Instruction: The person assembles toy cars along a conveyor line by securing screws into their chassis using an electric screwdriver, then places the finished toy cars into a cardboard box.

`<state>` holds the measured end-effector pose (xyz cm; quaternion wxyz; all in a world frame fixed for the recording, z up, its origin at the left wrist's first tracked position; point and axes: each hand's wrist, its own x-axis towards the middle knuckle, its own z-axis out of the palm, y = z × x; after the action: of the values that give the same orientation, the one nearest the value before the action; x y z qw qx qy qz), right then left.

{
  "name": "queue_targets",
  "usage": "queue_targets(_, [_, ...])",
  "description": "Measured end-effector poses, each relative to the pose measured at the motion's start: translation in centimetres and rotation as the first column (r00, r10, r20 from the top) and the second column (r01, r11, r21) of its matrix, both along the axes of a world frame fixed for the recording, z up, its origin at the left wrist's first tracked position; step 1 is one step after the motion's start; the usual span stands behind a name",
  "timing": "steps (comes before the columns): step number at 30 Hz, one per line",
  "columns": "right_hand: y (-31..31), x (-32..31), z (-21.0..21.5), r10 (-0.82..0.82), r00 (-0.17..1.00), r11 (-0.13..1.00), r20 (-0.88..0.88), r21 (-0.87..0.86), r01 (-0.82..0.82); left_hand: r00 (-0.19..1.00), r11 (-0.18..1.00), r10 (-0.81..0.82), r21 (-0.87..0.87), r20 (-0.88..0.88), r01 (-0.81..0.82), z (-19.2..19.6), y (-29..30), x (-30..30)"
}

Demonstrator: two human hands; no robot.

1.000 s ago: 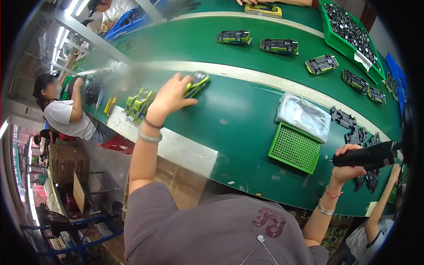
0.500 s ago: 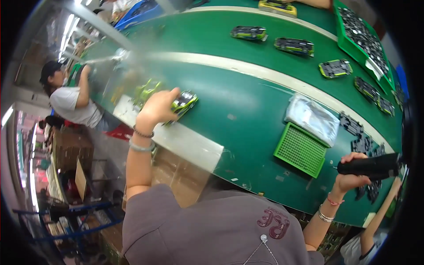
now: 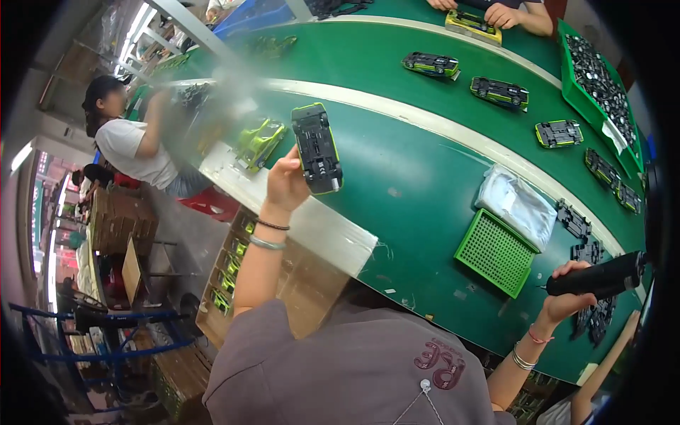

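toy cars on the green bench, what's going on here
The left hand holds a toy car, its black underside facing the camera. The right hand grips a black cylindrical tool with a thin tip, apart from the car. More cars lie underside up along the green strip. Opposite, a co-worker's hands are at another car on a yellow block.

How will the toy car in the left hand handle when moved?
The toy car is probably stiff: no visible sag, though the left hand grips its lower half. Likely light, held up one-handed. Roof-down it should sit fairly steady, as similar cars lie underside-up nearby.
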<state>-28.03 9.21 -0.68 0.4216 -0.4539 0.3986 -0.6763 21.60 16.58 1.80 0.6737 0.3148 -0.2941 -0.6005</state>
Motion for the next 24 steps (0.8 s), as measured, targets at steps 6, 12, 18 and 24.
queue_targets(6, [0.1, 0.2, 0.5, -0.008, 0.998, 1.0, 0.055, -0.013, 0.008, 0.94, 0.981, 0.169, 0.044, 0.296, -0.19, 0.4, -4.1, -4.9])
queue_targets(12, [0.0, 0.9, 0.7, -0.042, 0.998, 0.999, 0.041, -0.021, 0.042, 0.884, 0.952, 0.298, -0.048, 0.362, -0.301, -0.7, -5.1, -5.0])
queue_targets(18, [0.7, -0.3, 0.0, -0.06, 0.998, 0.998, 0.03, -0.035, 0.061, 0.325, 0.933, 0.268, -0.16, 0.907, -0.324, 0.7, -5.4, -5.5])
queue_targets(24, [0.3, 1.7, 0.8, -0.062, 0.998, 0.997, 0.009, -0.039, 0.062, -0.87, 0.776, -0.137, -0.494, 0.474, -0.392, -0.3, -2.7, -1.1])
